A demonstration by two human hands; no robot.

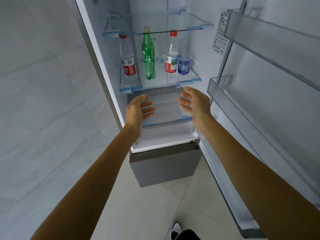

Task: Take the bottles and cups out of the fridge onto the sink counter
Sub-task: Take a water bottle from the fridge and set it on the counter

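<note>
1. The fridge (pixel 149 7) stands open, its white inside lit, with a grey lower door (pixel 164 167) closed beneath.
2. The open door (pixel 277 110) hangs on the right. It carries two clear bins, an upper bin (pixel 270 33) and a lower bin (pixel 223 90); the lower one juts out near the right hand.
3. The upper glass shelf (pixel 166 30) sits close over the bottle caps. The middle glass shelf (pixel 161 84) bears all the task's things, and its front edge lies between them and the hands.
4. The left hand (pixel 136 110) and right hand (pixel 195 103) hover below that edge, in front of the ribbed lower compartment (pixel 164 104). Their palms face each other, the fingers are loosely spread, and they hold nothing.
5. The green bottle (pixel 148 56) stands upright in the middle, the tallest, its cap reaching the upper shelf's edge.
6. The left clear bottle (pixel 128 59), with red cap and red label, stands by the left wall. The right clear bottle (pixel 171 56) looks alike and stands right of the green one.
7. The blue cup (pixel 184 65) stands just beside the right clear bottle, on its right.
8. A pale tiled wall (pixel 43 84) fills the left side, with a light tiled floor (pixel 147 213) below and one shoe (pixel 176 229) at the bottom edge.
</note>
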